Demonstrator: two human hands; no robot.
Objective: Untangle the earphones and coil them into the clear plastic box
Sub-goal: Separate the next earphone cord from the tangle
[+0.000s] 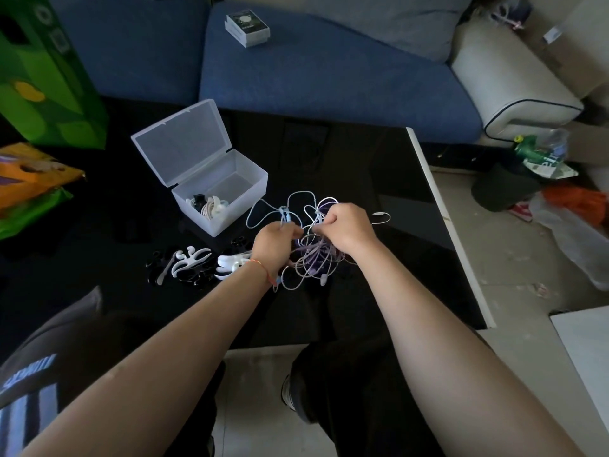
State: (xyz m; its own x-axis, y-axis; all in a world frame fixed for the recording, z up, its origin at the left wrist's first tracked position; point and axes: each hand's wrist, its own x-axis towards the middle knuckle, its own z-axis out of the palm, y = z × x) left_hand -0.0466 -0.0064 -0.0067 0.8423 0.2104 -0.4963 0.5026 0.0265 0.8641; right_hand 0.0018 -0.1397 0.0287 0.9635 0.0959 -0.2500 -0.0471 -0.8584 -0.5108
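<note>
Earphones (309, 255) hang in a knot above the black table (379, 179), left hand (275, 240) and right hand (346, 229) each pinching cord. Advisable: free one plug end, feed it back through loops, avoid pulling tight. Clear plastic box (230, 189) stands open just beside. Blue sofa (313, 70) behind; litter on floor.

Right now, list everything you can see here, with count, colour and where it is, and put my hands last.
earphones: one tangle, white and purple cords, above the table, between both hands
clear plastic box: one, lid open, table left of the tangle, some items inside
cord winders: several, black and white, table below the box
table: one, black
sofa: one, blue, behind the table
small box: one, white and black, on the sofa
left hand: grips cords
right hand: grips cords
</note>
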